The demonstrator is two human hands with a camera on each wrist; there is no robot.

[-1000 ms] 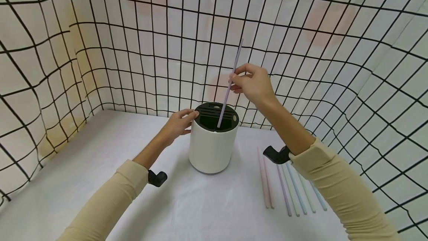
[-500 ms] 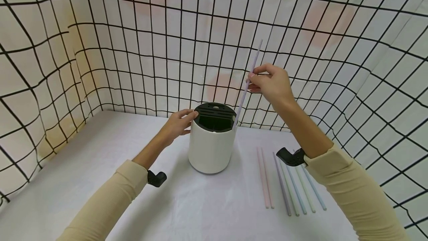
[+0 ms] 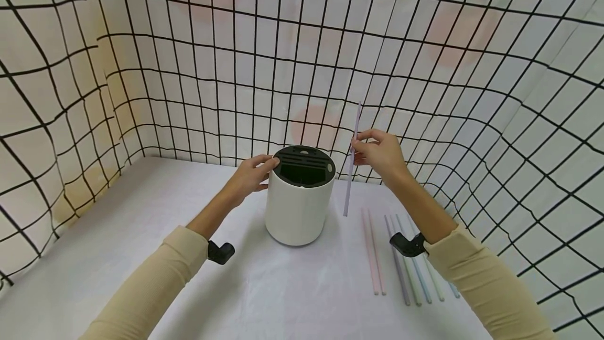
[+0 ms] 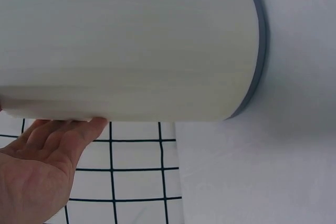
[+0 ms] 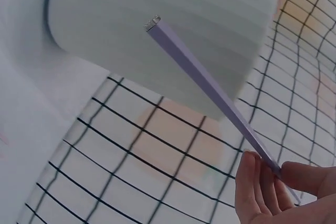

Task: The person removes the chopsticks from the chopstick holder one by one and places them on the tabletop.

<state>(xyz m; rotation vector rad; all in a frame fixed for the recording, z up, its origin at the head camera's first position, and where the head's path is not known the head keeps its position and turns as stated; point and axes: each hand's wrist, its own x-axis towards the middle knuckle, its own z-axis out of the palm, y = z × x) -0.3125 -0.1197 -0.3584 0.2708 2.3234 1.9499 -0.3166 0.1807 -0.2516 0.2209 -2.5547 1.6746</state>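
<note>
A white cylindrical utensil holder (image 3: pixel 298 214) with a black slotted top (image 3: pixel 304 167) stands upright on the table. My left hand (image 3: pixel 252 177) holds its left side, thumb at the rim; in the left wrist view the fingers (image 4: pixel 73 135) touch the white wall. To the right of the holder, my right hand (image 3: pixel 382 153) pinches a lavender chopstick (image 3: pixel 349 182) between thumb and fingers. The chopstick points downward, almost vertical, outside the holder. In the right wrist view its thicker, silver-capped end (image 5: pixel 153 23) overlaps the white wall.
Two pink chopsticks (image 3: pixel 371 256) lie to the right of the holder. Beside them lie several purple, green and blue chopsticks (image 3: pixel 401 277), partly hidden by the right wrist camera (image 3: pixel 408 244). A black wire grid (image 3: pixel 236 93) encloses the white table (image 3: pixel 283 293) at the back and sides.
My right hand has moved right from over the holder, then down, bringing the lavender chopstick from the black opening to the holder's right side. My left hand stays in place.
</note>
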